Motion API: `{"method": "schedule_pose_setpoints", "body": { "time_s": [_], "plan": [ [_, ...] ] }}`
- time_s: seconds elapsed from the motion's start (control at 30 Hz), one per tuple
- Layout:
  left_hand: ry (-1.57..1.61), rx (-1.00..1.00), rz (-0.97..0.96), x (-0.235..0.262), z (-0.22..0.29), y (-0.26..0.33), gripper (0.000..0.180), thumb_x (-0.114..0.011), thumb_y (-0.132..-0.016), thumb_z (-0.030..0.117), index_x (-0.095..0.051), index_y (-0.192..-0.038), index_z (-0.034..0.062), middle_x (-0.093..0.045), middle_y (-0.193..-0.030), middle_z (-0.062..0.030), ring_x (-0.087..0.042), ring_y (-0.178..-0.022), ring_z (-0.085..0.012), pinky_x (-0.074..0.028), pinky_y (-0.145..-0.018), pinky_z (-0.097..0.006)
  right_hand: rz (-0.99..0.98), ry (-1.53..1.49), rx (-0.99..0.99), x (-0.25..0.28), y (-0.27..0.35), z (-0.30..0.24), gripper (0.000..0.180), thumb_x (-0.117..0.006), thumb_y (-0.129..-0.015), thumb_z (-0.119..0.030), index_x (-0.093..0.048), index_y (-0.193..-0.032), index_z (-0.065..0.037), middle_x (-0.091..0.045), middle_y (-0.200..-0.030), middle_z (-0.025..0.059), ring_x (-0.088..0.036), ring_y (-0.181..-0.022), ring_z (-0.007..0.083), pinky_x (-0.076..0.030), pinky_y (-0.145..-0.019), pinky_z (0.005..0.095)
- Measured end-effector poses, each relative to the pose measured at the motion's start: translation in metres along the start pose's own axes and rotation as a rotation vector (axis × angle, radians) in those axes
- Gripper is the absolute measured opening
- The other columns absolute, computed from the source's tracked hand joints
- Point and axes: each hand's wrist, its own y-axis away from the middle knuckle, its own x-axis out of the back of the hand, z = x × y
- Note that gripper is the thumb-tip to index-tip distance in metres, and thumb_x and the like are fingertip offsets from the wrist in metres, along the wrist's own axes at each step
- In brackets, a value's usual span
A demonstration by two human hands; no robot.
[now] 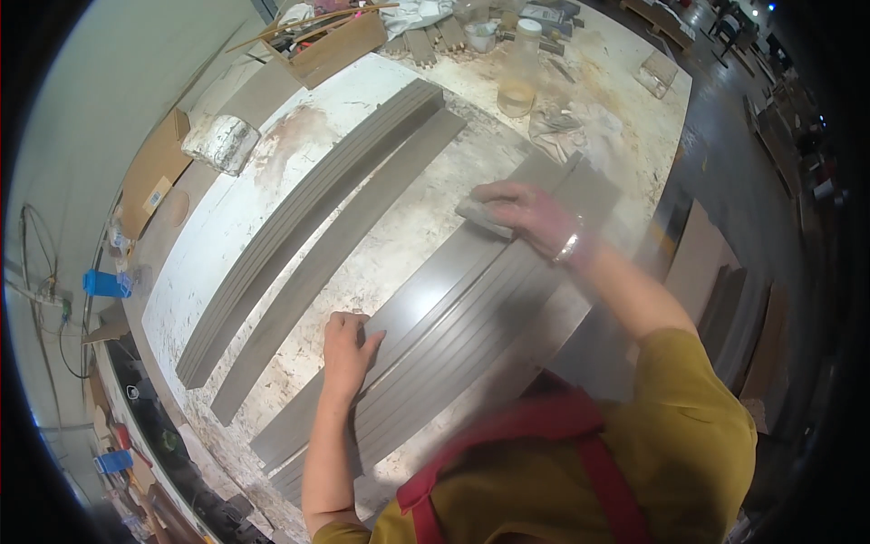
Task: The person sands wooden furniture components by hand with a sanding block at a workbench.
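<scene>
A long, smooth grey board [412, 304] lies at a slant on the worktable in front of me, its face shining in the middle. My left hand [346, 354] grips the board's far edge near its lower left part, fingers curled over the edge and thumb on the face. Toward the upper right end, my right hand [526, 213] presses a flat grey pad, which looks like a sanding block [485, 218], onto the board. Right against the board on my side is a grooved grey panel [444, 363]. The palm hides part of the pad.
Beyond the board lie a narrow grey strip [340, 263] and a grooved grey length [299, 213]. Farther back are a wooden box of tools [340, 54], a clear jar [527, 45], a crumpled cloth [557, 131] and a white wrapped block [220, 143]. The stained white table [172, 281] carries them.
</scene>
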Motion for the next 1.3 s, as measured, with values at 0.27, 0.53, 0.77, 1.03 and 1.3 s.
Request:
{"method": "schedule_pose_setpoints", "body": {
  "time_s": [0.27, 0.53, 0.77, 1.03, 1.3],
  "plan": [
    [-0.079, 0.006, 0.110, -0.006, 0.019, 0.004, 0.031, -0.070, -0.077, 0.028, -0.061, -0.093, 0.0023, -0.055, -0.084, -0.0158, -0.051, -0.084, -0.0342, -0.042, -0.074, -0.044, 0.076, -0.353, 0.124, 0.041, 0.019, 0.032, 0.046, -0.057, -0.090, -0.020, -0.047, -0.130, -0.001, -0.055, -0.125, 0.0125, -0.057, -0.108, 0.0231, -0.045, -0.093, 0.0380],
    [-0.066, 0.025, 0.051, -0.022, 0.045, 0.072, 0.083, -0.076, -0.067, 0.045, -0.042, -0.135, 0.0117, -0.042, -0.125, -0.0165, -0.043, -0.116, -0.0335, -0.038, -0.096, -0.048, -0.008, 0.284, 0.187, -0.006, -0.008, 0.038, 0.051, -0.057, -0.090, -0.029, -0.049, -0.129, 0.003, -0.053, -0.130, 0.0144, -0.048, -0.121, 0.0228, -0.034, -0.104, 0.0339],
    [-0.027, -0.061, 0.007, 0.005, 0.048, 0.099, 0.102, -0.084, -0.055, 0.043, -0.036, -0.139, 0.0088, -0.029, -0.138, -0.0273, -0.031, -0.127, -0.0448, -0.024, -0.104, -0.063, -0.029, 0.412, 0.145, -0.013, -0.018, 0.046, 0.047, -0.053, -0.091, -0.026, -0.050, -0.129, 0.002, -0.053, -0.129, 0.0140, -0.048, -0.121, 0.0238, -0.034, -0.104, 0.0344],
    [-0.101, -0.002, -0.178, 0.003, 0.057, 0.087, 0.096, -0.080, -0.062, 0.044, -0.035, -0.141, 0.0171, -0.020, -0.142, -0.0324, -0.025, -0.129, -0.0514, -0.020, -0.103, -0.066, -0.024, 0.331, 0.093, -0.038, -0.023, 0.035, 0.048, -0.065, -0.082, -0.029, -0.058, -0.119, 0.001, -0.059, -0.118, 0.0107, -0.053, -0.111, 0.0200, -0.038, -0.098, 0.0322],
    [0.042, -0.218, -0.117, 0.040, 0.013, -0.013, 0.076, -0.073, -0.073, 0.034, -0.041, -0.135, 0.0034, -0.048, -0.132, -0.0187, -0.040, -0.126, -0.0353, -0.031, -0.105, -0.044, 0.006, 0.308, -0.127, -0.032, -0.024, 0.000, 0.045, -0.066, -0.081, -0.028, -0.060, -0.116, -0.001, -0.062, -0.107, 0.0070, -0.054, -0.096, 0.0143, -0.043, -0.085, 0.0282]
  ]
}}
